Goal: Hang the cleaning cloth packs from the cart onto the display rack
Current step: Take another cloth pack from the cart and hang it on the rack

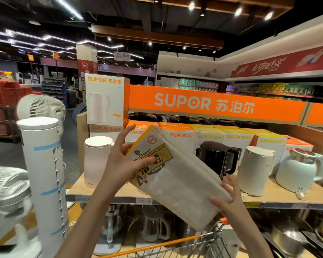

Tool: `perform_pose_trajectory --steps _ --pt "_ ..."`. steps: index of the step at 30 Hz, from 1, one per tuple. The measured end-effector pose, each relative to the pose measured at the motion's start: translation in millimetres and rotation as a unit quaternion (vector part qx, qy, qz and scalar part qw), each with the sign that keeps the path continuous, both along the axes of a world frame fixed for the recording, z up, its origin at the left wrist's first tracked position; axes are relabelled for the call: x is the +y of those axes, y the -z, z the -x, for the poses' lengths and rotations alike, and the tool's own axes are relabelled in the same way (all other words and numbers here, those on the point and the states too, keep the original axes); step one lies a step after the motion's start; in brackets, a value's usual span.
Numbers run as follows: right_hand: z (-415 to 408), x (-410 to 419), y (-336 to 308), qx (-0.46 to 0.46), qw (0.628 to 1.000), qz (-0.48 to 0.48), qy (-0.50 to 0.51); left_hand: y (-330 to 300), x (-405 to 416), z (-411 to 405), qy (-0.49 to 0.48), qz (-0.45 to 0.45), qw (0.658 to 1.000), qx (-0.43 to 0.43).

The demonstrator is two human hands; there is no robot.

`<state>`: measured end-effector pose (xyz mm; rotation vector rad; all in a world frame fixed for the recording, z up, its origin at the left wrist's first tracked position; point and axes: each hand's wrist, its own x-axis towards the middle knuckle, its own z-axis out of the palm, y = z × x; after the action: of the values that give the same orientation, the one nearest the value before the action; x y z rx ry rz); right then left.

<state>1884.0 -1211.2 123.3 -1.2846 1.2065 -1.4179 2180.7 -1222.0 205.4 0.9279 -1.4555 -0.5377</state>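
Note:
I hold a stack of cleaning cloth packs [177,175] tilted in front of me, above the cart [203,239]. The packs are pale grey cloths with yellow and white header cards printed "cleaning towels". My left hand [123,161] grips the header end, thumb across the front card and fingers behind it. My right hand [229,200] supports the lower right end of the stack, with its fingers spread against the edge. No display rack for the cloths is in view.
A wooden shelf [280,194] ahead carries white, black and pale green kettles and SUPOR boxes under an orange SUPOR banner [203,103]. A white tower fan [45,174] and round fans stand at the left. Glass jugs and pans fill the lower shelf.

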Motion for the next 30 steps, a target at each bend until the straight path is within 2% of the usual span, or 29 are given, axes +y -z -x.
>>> perform_pose_trajectory --steps 4,8,12,18,24,26,30 --pt "-7 4 -22 0.099 0.991 0.082 0.037 -9 -4 2 -0.02 0.037 0.998 -0.048" --pt "-44 4 -56 0.19 0.969 0.158 -0.015 -20 -7 7 -0.029 0.06 0.991 -0.115" --pt "-80 -7 -81 0.236 0.955 0.16 -0.077 -25 -4 12 -0.01 0.067 0.985 -0.16" --pt "-88 -23 -93 0.22 0.957 0.157 -0.102 -32 2 11 0.008 0.086 0.976 -0.198" --pt "-92 -26 -92 0.155 0.971 0.172 -0.061 -36 0 18 -0.044 0.13 0.97 -0.203" --pt "-92 -25 -91 0.136 0.975 0.172 -0.045 -32 -1 20 -0.053 0.147 0.972 -0.175" --pt "-87 -21 -88 0.092 0.983 0.154 -0.033 -18 0 23 0.001 0.101 0.994 -0.032"
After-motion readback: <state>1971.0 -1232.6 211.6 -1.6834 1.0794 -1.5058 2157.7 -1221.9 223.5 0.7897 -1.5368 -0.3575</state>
